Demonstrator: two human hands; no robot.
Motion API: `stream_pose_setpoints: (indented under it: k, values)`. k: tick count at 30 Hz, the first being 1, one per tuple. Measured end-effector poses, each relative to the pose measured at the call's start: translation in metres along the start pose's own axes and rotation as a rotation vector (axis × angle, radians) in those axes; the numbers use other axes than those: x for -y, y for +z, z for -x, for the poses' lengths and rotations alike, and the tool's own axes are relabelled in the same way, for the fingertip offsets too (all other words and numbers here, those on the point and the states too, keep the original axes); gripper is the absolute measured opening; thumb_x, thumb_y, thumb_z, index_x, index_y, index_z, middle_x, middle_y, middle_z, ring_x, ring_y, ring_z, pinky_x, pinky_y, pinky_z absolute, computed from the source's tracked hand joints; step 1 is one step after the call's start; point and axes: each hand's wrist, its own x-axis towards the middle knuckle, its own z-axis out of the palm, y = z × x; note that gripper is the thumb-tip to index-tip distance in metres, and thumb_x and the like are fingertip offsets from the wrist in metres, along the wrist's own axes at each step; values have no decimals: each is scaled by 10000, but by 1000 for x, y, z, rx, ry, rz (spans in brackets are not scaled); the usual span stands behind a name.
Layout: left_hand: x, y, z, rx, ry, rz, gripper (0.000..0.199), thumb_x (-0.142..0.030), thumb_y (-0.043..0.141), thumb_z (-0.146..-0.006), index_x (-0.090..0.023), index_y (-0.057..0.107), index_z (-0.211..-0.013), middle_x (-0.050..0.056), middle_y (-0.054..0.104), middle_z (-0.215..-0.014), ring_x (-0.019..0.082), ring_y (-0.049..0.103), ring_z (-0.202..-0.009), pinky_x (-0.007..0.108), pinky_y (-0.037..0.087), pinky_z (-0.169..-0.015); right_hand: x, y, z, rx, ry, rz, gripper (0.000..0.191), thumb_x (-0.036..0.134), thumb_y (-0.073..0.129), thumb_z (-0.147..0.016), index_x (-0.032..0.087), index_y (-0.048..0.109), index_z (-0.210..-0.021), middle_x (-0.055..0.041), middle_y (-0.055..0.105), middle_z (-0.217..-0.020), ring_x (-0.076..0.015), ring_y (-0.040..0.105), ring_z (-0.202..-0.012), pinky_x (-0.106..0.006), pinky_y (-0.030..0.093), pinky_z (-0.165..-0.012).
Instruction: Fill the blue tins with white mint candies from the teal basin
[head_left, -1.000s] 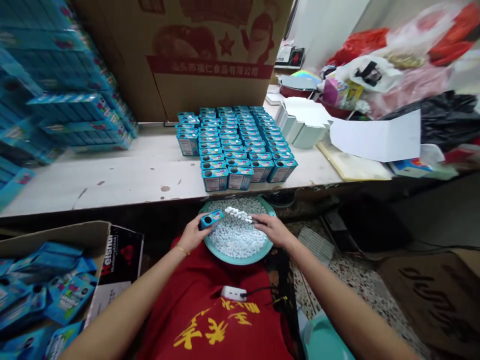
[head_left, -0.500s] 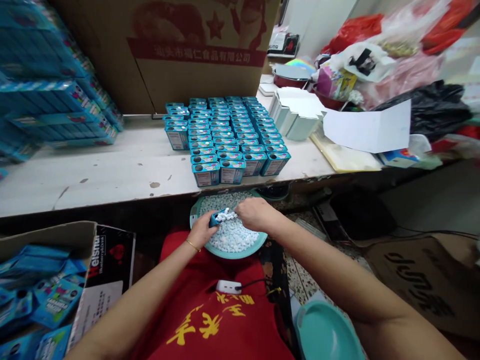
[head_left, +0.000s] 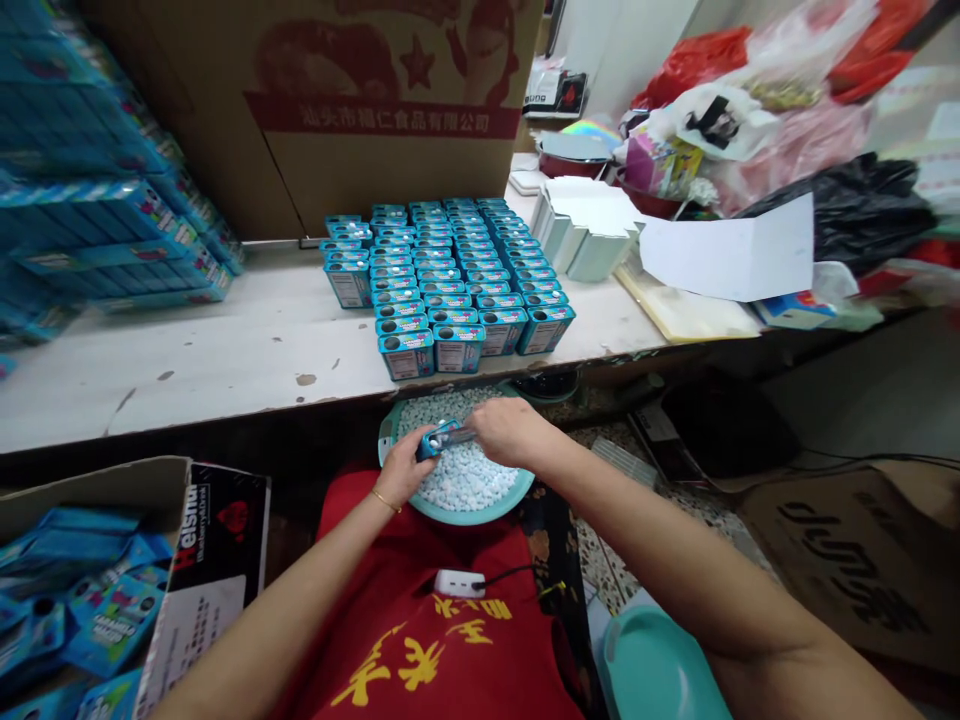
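Note:
A teal basin (head_left: pixel 517 490) full of small white pellets rests at my lap, under the table edge. Over its left side my left hand (head_left: pixel 403 468) grips a small blue tin (head_left: pixel 430 443), tilted with its opening to the right. My right hand (head_left: pixel 499 430) is closed round a clear scoop (head_left: pixel 459 436), whose front end meets the tin's opening. Little of the scoop shows, and no heap of pellets is seen on it. On the table above the basin, blue tins (head_left: pixel 459 345) stand upright in tight rows.
White table (head_left: pixel 225 345) ahead, with stacked blue packs (head_left: pixel 112 240) on the left and white cartons (head_left: pixel 589 225) on the right. An open box (head_left: pixel 187 580) of blue packs stands lower left. A teal tub (head_left: pixel 660 665) is lower right. Plastic bags (head_left: pixel 832 210) pile up at right.
The white pellets heaped between my right hand and the tin are gone from there, and the clear scoop now shows at the tin's opening. Both hands have stayed nearly in place.

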Motion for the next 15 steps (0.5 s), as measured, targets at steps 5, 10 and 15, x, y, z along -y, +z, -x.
stream_pose_setpoints:
  k: [5, 10, 15]
  values:
    - [-2, -15, 5, -55, -140, 189, 419, -250, 609, -650, -153, 540, -1052, 48, 622, -970, 186, 565, -902, 337, 417, -872, -47, 54, 19, -189, 64, -162, 294, 246, 379, -830, 219, 590, -1034, -73, 629, -927, -184, 573, -908, -258, 418, -734]
    - [19, -15, 8, -95, -426, 627, 386, -286, 624, -640, -134, 551, -987, 75, 637, -946, 195, 584, -864, 328, 449, -809, -66, 183, -28, -249, 156, -235, 400, 45, 384, -712, 192, 650, -972, -109, 661, -898, -215, 608, -846, -303, 440, -747]
    - [21, 14, -1, -64, -578, 883, 402, -201, 631, -579, -128, 553, -966, 71, 651, -892, 184, 603, -797, 333, 460, -783, -20, 253, -91, -321, 165, -468, 409, 130, 376, -728, 229, 620, -1041, -77, 638, -1058, -214, 572, -998, -313, 426, -863]
